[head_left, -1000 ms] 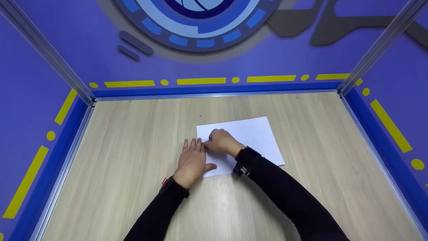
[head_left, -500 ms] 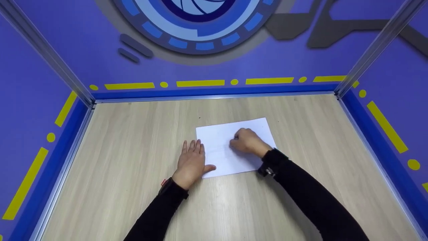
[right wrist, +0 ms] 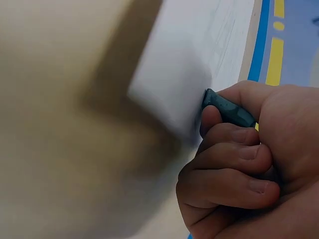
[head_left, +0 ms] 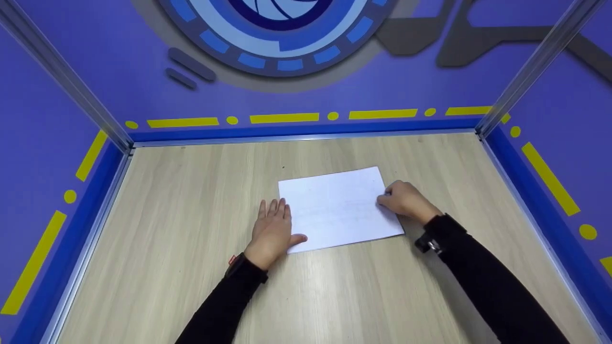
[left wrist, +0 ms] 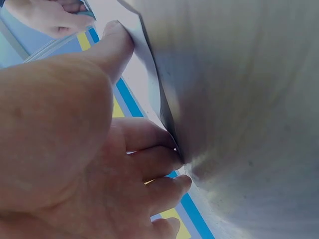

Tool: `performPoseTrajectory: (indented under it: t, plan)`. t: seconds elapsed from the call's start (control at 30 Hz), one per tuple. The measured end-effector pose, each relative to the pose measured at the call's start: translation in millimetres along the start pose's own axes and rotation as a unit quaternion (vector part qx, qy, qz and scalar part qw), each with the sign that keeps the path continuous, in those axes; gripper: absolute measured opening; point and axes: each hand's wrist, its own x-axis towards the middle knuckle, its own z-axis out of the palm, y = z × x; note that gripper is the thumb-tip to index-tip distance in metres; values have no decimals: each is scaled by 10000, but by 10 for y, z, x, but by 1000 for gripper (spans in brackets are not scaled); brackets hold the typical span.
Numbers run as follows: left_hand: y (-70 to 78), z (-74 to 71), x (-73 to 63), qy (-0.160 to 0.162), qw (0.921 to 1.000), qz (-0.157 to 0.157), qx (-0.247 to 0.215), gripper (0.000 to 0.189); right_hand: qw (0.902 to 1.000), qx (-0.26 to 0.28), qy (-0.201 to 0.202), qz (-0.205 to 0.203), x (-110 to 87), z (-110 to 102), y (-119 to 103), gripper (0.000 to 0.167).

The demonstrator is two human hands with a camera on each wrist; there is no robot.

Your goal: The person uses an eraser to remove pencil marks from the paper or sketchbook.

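Seemingly our step is rubbing the paper (head_left: 334, 210); our right hand (head_left: 407, 200) pinches a teal block (right wrist: 230, 112), our straight-fingered left hand (head_left: 271, 233) should brace next.

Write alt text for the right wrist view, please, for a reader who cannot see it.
A right hand grips a small dark green object near the edge of a white sheet; whether the two touch is unclear. The sheet's corner shows against a pale, blurred tabletop, with a blue and yellow wall beyond.
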Motion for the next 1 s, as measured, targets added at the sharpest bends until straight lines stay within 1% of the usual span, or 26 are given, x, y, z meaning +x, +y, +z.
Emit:
performPoseTrajectory:
  t: [0.1,0.3,0.37,0.47,0.57,0.73,0.93,1.0]
  plan:
    - [-11,-1,3,49,10000,-8,-35,107,10000,-59,1,46,-18,-41,62,43]
    - [-3,-2,11,58,10000,3,32,107,9996,-288,18,9,-49,-41,16,41]
    - [2,-4,15,41,9999,0,100,107,9998,-194,-9,44,-57,-19,-21,41]
    - [3,-14,21,21,9998,-17,173,108,9999,25,-105,-70,-71,46,-129,44]
    - [4,-27,21,-16,9998,-28,173,107,9989,214,-270,-321,-76,133,-329,46]
    - [-1,-25,23,-50,10000,-36,25,107,9954,317,-389,-819,-18,333,-796,47]
    - [2,4,15,169,9998,40,-22,107,9920,17,-401,-1200,93,622,-1382,45]
    - [9,8,16,239,9997,64,-9,107,9909,-96,-392,-1288,121,699,-1545,41]
